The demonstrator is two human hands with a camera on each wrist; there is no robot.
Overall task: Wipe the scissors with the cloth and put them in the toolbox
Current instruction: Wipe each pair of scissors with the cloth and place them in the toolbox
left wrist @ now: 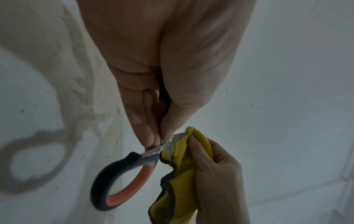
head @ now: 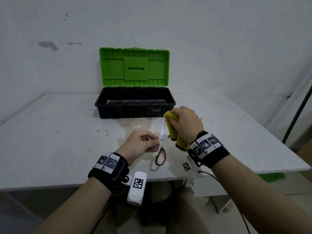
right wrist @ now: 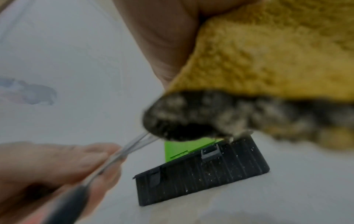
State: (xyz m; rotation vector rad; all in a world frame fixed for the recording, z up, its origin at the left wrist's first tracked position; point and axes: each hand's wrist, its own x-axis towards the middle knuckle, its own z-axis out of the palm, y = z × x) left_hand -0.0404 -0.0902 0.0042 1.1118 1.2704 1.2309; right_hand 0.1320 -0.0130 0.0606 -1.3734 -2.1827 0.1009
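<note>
Left hand [head: 137, 146] pinches scissors [head: 161, 146] near the pivot; right hand [head: 186, 125], at two o'clock, grips yellow cloth [head: 173, 130] folded round the blade

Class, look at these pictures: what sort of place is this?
Probably a bare workroom or test space: a stained white table against a scuffed wall, with an open toolbox.

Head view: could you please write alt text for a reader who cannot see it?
A left hand holds red-and-black scissors above a white table while the right hand wipes the blade with a yellow cloth. Behind stands an open toolbox.
</note>
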